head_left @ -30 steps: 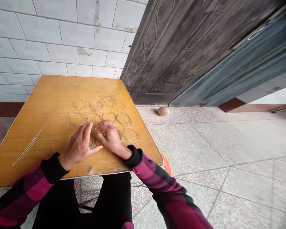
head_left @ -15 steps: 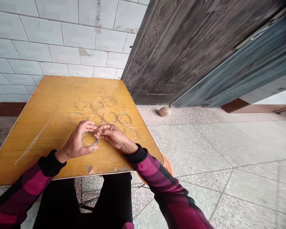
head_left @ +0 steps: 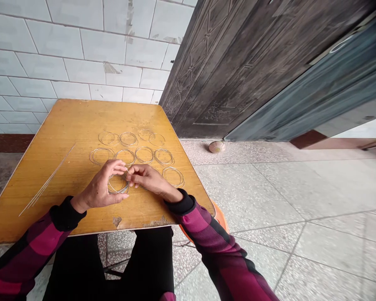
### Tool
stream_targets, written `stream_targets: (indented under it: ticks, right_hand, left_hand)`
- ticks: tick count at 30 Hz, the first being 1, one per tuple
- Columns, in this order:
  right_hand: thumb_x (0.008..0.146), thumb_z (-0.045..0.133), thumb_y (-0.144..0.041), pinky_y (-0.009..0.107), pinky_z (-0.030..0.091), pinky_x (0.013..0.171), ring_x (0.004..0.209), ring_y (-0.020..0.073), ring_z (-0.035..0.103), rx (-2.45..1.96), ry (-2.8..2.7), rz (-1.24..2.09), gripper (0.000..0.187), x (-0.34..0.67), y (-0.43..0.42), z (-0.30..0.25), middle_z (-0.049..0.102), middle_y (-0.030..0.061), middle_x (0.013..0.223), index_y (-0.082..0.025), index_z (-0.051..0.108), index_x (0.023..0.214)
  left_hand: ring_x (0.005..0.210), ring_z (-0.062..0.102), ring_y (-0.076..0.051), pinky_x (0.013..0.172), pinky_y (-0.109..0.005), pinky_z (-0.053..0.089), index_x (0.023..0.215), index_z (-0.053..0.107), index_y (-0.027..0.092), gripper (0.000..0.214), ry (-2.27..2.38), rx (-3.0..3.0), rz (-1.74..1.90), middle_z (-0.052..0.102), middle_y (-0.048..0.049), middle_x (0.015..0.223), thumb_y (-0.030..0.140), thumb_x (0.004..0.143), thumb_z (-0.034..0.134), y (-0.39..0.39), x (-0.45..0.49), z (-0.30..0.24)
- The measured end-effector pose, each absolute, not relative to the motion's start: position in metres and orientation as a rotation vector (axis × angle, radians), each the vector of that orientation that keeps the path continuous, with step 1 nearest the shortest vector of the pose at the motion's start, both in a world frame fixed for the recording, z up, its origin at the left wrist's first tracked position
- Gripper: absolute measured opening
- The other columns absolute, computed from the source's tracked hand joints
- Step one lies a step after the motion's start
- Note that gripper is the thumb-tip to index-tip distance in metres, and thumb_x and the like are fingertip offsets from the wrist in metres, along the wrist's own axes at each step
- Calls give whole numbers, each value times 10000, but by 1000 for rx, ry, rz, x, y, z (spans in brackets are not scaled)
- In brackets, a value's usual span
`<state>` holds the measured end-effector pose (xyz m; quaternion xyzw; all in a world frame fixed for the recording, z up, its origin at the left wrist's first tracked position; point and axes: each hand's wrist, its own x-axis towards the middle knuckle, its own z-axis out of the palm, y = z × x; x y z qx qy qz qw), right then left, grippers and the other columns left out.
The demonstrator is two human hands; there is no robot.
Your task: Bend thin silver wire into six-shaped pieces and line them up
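A coiled ring of thin wire (head_left: 118,184) sits between both hands just above the wooden table (head_left: 65,121). My left hand (head_left: 100,189) curls around the coil's left side, thumb below and fingers on top. My right hand (head_left: 147,179) pinches the coil's right edge with fingertips pressed together. Several finished wire rings (head_left: 134,154) lie in rows on the table beyond my hands, one ring (head_left: 173,176) just right of my right hand. A bundle of straight wires (head_left: 47,180) lies diagonally to the left.
The table's near edge has a chipped patch (head_left: 115,220). A white tiled wall stands behind it and a dark carved door (head_left: 238,67) to the right. A small bowl (head_left: 216,146) sits on the stone floor by the door. Something orange (head_left: 219,218) shows under the table's right corner.
My hands have shifted slightly left and toward me, turning the wire coil so its opening shows. The right hand moved from lying over the coil to pinching its right edge.
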<state>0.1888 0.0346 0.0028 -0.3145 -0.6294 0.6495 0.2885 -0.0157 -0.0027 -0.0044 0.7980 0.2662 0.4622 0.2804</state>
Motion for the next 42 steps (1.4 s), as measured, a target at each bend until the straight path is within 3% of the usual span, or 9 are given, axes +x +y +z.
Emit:
stream_targets:
  ticks: [6, 16, 22, 28, 31, 37, 42]
  right_hand:
    - [845, 658, -404, 217, 379, 518, 530, 71, 482, -907, -1870, 1493, 266, 190, 35, -1, 577, -32, 614, -156, 601, 768]
    - [901, 588, -341, 241, 366, 569, 589, 88, 479, -912, -2051, 1101, 246, 189, 28, 9, 576, -18, 649, -161, 620, 736]
    - [900, 569, -352, 238, 388, 559, 538, 84, 498, -897, -1937, 1286, 272, 192, 29, 10, 538, -35, 602, -169, 584, 699]
    - [886, 548, -268, 235, 358, 556, 532, 82, 452, -1015, -1987, 1157, 226, 191, 25, 15, 505, -46, 573, -171, 572, 684]
    - [877, 543, -294, 234, 354, 539, 521, 87, 455, -1028, -1882, 1245, 220, 190, 27, 12, 506, -46, 565, -175, 571, 694]
    - [840, 606, -346, 229, 289, 468, 444, 72, 373, -1105, -1645, 1319, 281, 187, 32, 4, 459, -63, 481, -184, 541, 620]
    - [758, 719, -359, 206, 263, 436, 455, 55, 385, -920, -1346, 1658, 214, 179, 31, -1, 519, -54, 526, -165, 659, 690]
  left_hand:
    - [1128, 603, -289, 953, -523, 547, 1441, 285, 239, 855, 739, 2223, 1226, 486, -167, 1296, 215, 732, 763, -3, -17, -3]
    - [1089, 607, -277, 930, -508, 549, 1418, 306, 214, 847, 852, 2376, 1175, 534, -140, 1214, 244, 713, 774, -2, -17, -3]
    - [1083, 610, -272, 920, -498, 552, 1436, 291, 222, 861, 842, 2392, 1188, 537, -143, 1224, 254, 721, 770, -2, -17, -4]
    - [1099, 612, -272, 931, -483, 552, 1446, 292, 204, 861, 897, 2448, 1160, 552, -148, 1240, 282, 729, 764, -1, -17, -7]
    - [1125, 609, -278, 947, -481, 548, 1456, 289, 208, 838, 949, 2484, 1192, 556, -155, 1273, 286, 756, 742, -2, -17, -5]
    - [1307, 467, -365, 1034, -573, 467, 1508, 209, 196, 851, 1089, 2751, 1245, 435, -219, 1429, 262, 816, 701, -6, -10, 0]
    - [1281, 479, -369, 1034, -552, 472, 1510, 205, 131, 850, 1207, 2733, 1186, 447, -250, 1385, 337, 840, 685, -6, -6, -4]
